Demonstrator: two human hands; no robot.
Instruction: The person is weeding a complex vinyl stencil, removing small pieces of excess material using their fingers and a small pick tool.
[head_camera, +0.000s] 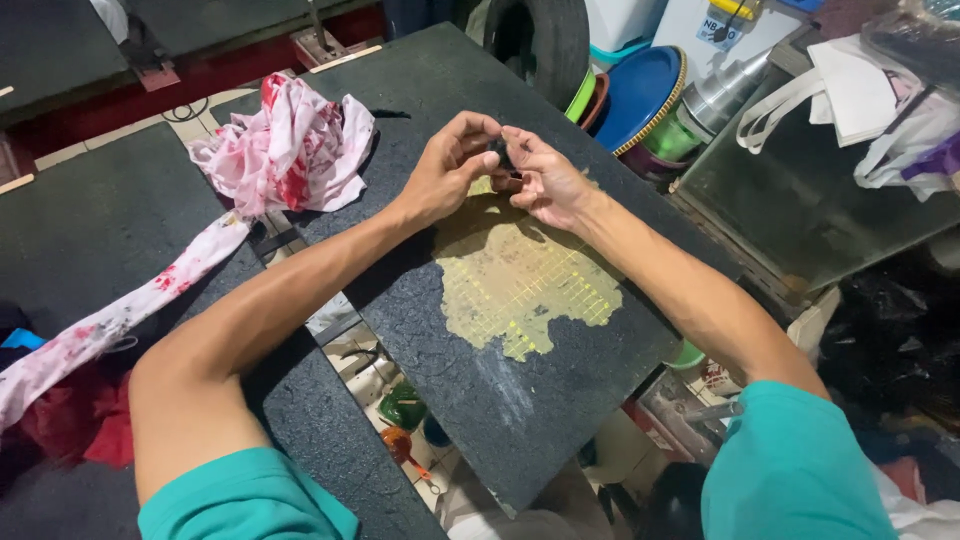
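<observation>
My left hand (450, 165) and my right hand (545, 180) meet above a dark board (520, 400). Together they pinch a small dark object (498, 152) between their fingertips; its shape is mostly hidden by the fingers. Just below the hands, the board's black coating is worn away in a yellow patch with a grid pattern (520, 275). Both forearms reach in from the bottom of the view, with teal sleeves at the shoulders.
A crumpled white cloth with red stains (285, 150) lies at the board's far left, and a long strip of it (120, 315) trails over a neighbouring dark board. Stacked coloured basins (640, 95), a tyre (545, 40) and a glass-topped cabinet (800, 200) stand right.
</observation>
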